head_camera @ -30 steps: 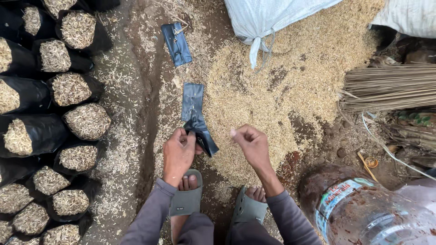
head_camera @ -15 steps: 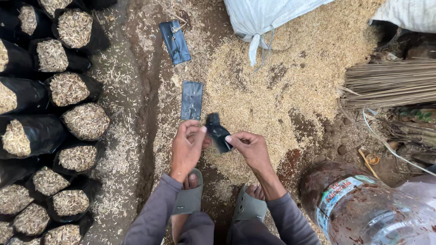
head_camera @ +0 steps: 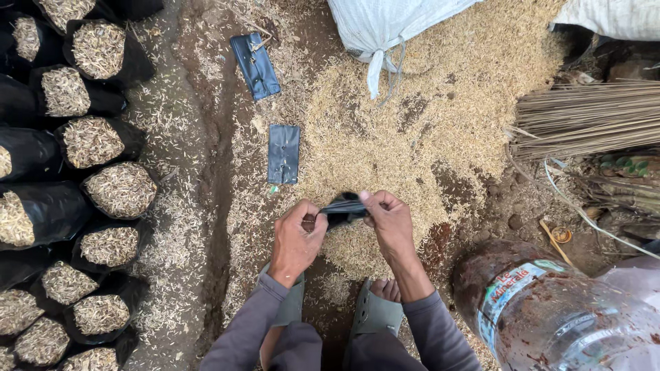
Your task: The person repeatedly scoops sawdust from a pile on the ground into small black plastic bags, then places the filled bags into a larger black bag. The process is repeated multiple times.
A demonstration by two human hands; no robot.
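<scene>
The left hand (head_camera: 297, 237) and the right hand (head_camera: 390, 223) meet just above a heap of pale rice husk (head_camera: 412, 137) spread over the earth floor (head_camera: 206, 137). Both hands are pinched shut on a small black plastic bag (head_camera: 342, 208), one at each side of its mouth, and the bag hangs crumpled between the thumbs and fingers, over the near edge of the husk heap. Below the hands, two feet in grey-green sandals (head_camera: 375, 312) stand on the dirt, with grey sleeves running down to the bottom edge of the view.

Just beyond the hands a flat, empty black bag (head_camera: 284, 154) lies on the floor at the left edge of the heap, and a second flat bag (head_camera: 256, 66) lies farther off, tilted. Along the left edge of the floor stand rows of filled black bags (head_camera: 120, 189), each topped with husk. A white woven sack (head_camera: 385, 27) sits at the far side of the heap. A bundle of thin sticks (head_camera: 584, 117) lies at the right, and a large dirty clear plastic jug (head_camera: 557, 309) fills the near right corner.
</scene>
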